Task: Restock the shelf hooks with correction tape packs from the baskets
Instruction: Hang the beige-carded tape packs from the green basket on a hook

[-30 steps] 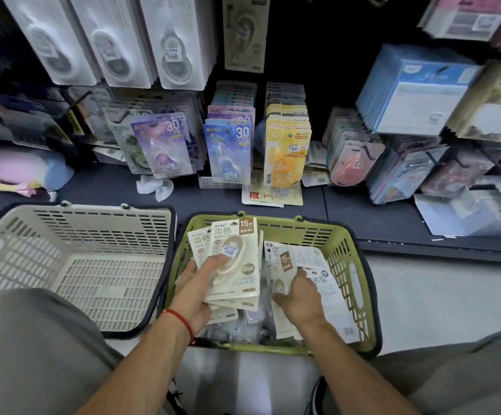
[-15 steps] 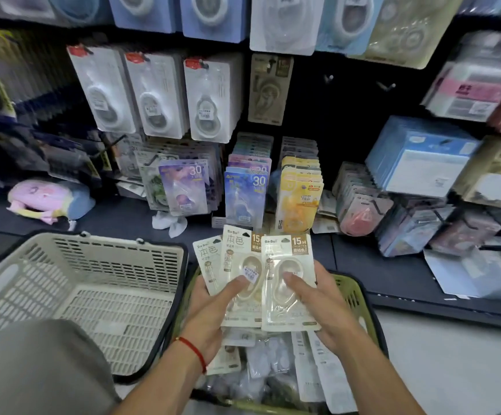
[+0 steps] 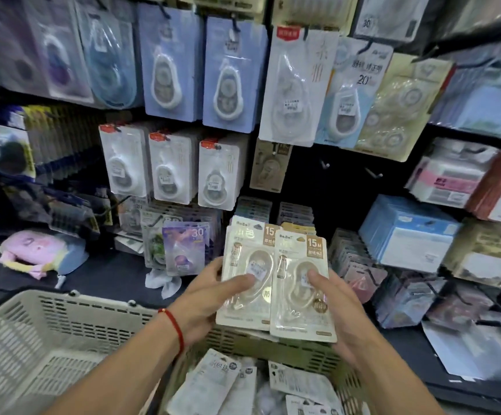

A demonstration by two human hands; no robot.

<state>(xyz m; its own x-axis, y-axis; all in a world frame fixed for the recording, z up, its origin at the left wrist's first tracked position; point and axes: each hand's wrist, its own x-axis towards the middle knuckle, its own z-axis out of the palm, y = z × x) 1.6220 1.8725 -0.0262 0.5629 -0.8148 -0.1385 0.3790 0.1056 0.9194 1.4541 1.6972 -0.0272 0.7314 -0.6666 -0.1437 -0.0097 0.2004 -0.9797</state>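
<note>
- both hands have come up out of the green basket (image 3: 273, 348) since a second ago; the view has tipped from basket to hook wall.
- left hand (image 3: 207, 298) grips a small stack of beige correction tape packs (image 3: 249, 274), thumb across the front, fingers behind.
- right hand (image 3: 336, 307) pinches one more pack (image 3: 301, 283), overlapping the stack's right edge; half a second back it sat lower, just above the basket.
- more packs lie loose in the green basket, near; the white basket (image 3: 48, 348) sits to its left.
- far, right of centre: two bare hooks (image 3: 324, 164) beside a lone beige hanging pack (image 3: 270, 166).
- reading: picking done, hanging not yet begun; those bare hooks look the likely target.
</note>
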